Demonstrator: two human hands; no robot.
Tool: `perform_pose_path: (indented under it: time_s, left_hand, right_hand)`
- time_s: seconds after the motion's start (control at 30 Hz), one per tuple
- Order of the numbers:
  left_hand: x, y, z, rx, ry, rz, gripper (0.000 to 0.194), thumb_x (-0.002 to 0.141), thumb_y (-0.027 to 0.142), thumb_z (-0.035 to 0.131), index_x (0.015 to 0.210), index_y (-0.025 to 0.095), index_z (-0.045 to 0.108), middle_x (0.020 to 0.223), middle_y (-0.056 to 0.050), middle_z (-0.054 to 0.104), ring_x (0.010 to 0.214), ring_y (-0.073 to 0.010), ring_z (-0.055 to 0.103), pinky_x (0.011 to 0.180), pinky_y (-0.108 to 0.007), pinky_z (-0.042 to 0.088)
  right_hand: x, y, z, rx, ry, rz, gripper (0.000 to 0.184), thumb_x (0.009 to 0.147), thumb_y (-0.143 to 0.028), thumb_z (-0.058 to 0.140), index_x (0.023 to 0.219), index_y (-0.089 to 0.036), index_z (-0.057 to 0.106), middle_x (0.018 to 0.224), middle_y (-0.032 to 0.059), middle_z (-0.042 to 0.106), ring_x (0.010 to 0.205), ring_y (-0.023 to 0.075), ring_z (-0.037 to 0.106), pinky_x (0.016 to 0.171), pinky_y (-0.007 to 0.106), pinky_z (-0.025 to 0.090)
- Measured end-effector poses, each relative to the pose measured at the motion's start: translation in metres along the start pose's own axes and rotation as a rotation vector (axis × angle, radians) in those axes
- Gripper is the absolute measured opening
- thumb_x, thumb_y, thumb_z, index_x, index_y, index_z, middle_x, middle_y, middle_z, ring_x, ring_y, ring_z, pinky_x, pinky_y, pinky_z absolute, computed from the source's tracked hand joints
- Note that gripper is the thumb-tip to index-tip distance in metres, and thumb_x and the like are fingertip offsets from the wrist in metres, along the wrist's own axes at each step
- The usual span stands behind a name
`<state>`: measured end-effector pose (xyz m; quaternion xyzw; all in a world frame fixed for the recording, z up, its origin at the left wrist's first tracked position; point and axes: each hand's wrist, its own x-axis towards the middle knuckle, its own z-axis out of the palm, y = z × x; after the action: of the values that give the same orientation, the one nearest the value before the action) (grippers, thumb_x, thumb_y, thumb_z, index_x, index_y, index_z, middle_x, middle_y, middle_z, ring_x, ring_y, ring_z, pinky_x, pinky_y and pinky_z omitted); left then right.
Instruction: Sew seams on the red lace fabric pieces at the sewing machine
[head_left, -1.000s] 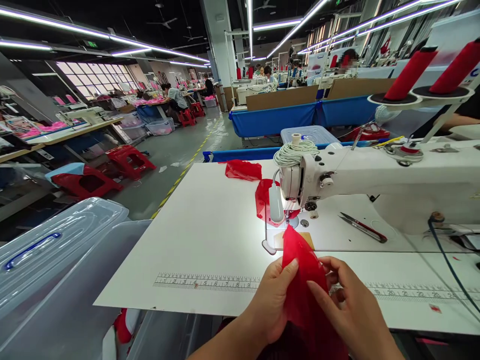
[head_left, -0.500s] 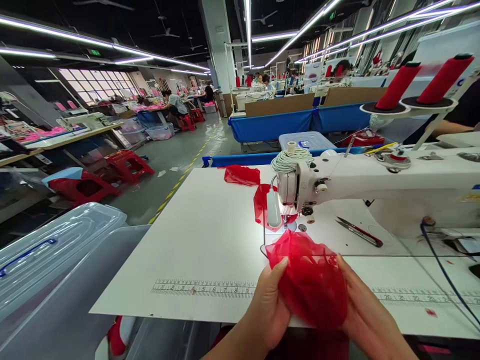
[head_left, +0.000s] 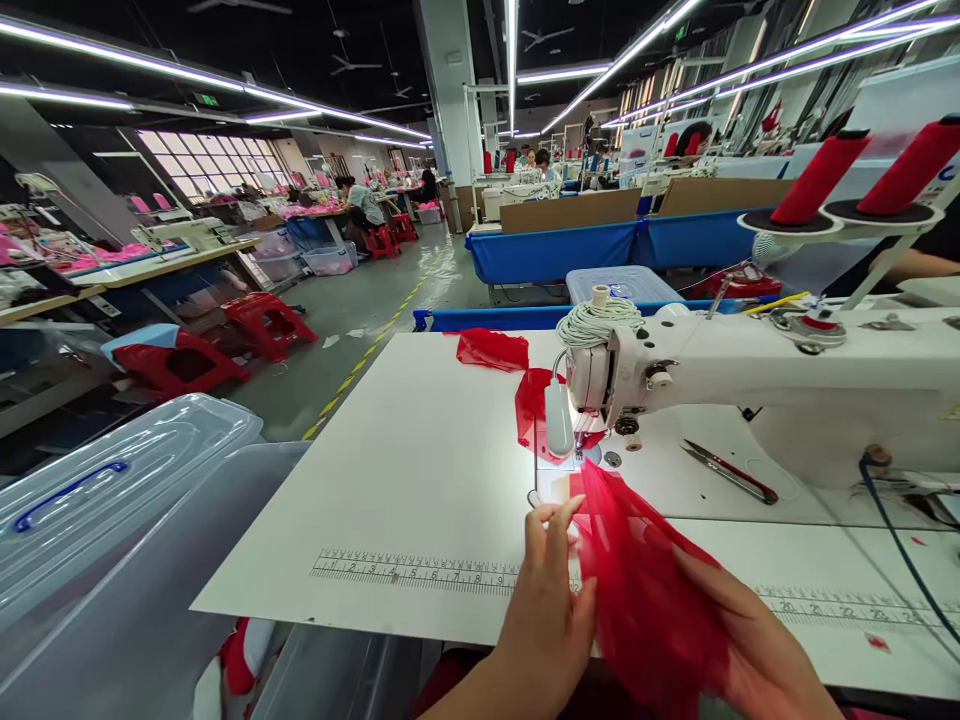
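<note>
A piece of sheer red fabric [head_left: 637,590] hangs bunched over the front of the sewing table. My right hand [head_left: 750,630] grips it along its right side, fingers partly hidden by the folds. At the left edge of the cloth, my left hand [head_left: 551,590] touches it with bent fingertips, the thumb spread apart from them. The fabric's upper corner lies just in front of the needle area of the white sewing machine [head_left: 705,355]. Another red fabric piece [head_left: 532,405] lies beside and under the machine head, and one more red piece [head_left: 491,350] rests behind it.
Thread snips [head_left: 729,470] lie on the machine bed at right. A printed ruler [head_left: 412,570] runs along the table front. Red thread cones [head_left: 821,178] stand above the machine. Clear plastic bins [head_left: 135,480] stand left of the table. Co-workers sit farther back.
The fabric has opened from a bunch into a longer drape slanting right. My left hand's thumb has come away from its face and the fingers have moved up. The view has shifted slightly.
</note>
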<state>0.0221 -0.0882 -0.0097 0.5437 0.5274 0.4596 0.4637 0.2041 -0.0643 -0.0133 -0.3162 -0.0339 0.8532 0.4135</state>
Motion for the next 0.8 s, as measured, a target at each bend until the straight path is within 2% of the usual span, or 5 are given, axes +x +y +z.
perform_pose_path:
  time_s: [0.1, 0.27, 0.47, 0.6, 0.8]
  left_hand:
    - [0.010, 0.012, -0.012, 0.184, 0.028, 0.083, 0.018, 0.090, 0.030, 0.046, 0.101, 0.019, 0.056, 0.094, -0.006, 0.057, 0.078, -0.0172, 0.053, 0.067, -0.030, 0.044]
    - [0.023, 0.032, -0.014, 0.078, -0.219, -0.094, 0.047, 0.091, 0.051, 0.044, 0.057, 0.020, 0.037, 0.049, 0.005, 0.039, 0.046, -0.0091, 0.035, 0.048, -0.024, 0.029]
    - [0.023, 0.031, -0.010, 0.076, -0.221, -0.128, 0.051, 0.087, 0.054, 0.051, 0.054, 0.020, 0.033, 0.050, 0.006, 0.030, 0.046, -0.0078, 0.032, 0.046, -0.024, 0.025]
    - [0.022, 0.037, -0.008, -0.377, -0.218, -0.213, 0.046, 0.081, 0.059, 0.063, 0.069, 0.016, 0.053, 0.066, 0.001, 0.051, 0.062, -0.0105, 0.050, 0.060, -0.022, 0.042]
    - [0.023, 0.050, 0.000, -0.851, -0.193, -0.393, 0.042, 0.072, 0.051, 0.077, 0.085, 0.014, 0.062, 0.075, -0.004, 0.063, 0.061, -0.0115, 0.059, 0.058, -0.022, 0.050]
  right_hand:
    - [-0.006, 0.000, 0.006, -0.081, 0.048, -0.028, 0.027, 0.073, -0.018, 0.079, 0.099, -0.016, 0.074, 0.097, 0.0079, 0.076, 0.089, 0.0213, 0.072, 0.086, 0.031, 0.056]
    - [-0.017, 0.005, 0.021, -0.254, 0.123, -0.057, 0.043, 0.070, -0.024, 0.082, 0.110, -0.016, 0.070, 0.091, 0.0105, 0.076, 0.088, 0.0274, 0.072, 0.076, 0.034, 0.059]
    - [-0.014, 0.009, 0.019, -0.326, 0.226, -0.135, 0.054, 0.066, -0.032, 0.084, 0.116, -0.018, 0.069, 0.096, 0.0111, 0.075, 0.097, 0.0307, 0.069, 0.088, 0.041, 0.055]
    - [-0.005, 0.018, 0.019, -0.344, 0.193, -0.315, 0.052, 0.065, -0.037, 0.084, 0.113, -0.022, 0.070, 0.110, 0.0094, 0.073, 0.109, 0.0309, 0.063, 0.096, 0.044, 0.049]
    - [0.008, 0.018, 0.038, -0.032, -0.002, 0.064, 0.050, 0.053, -0.056, 0.085, 0.084, -0.018, 0.076, 0.090, 0.0085, 0.076, 0.089, 0.0281, 0.069, 0.083, 0.042, 0.055]
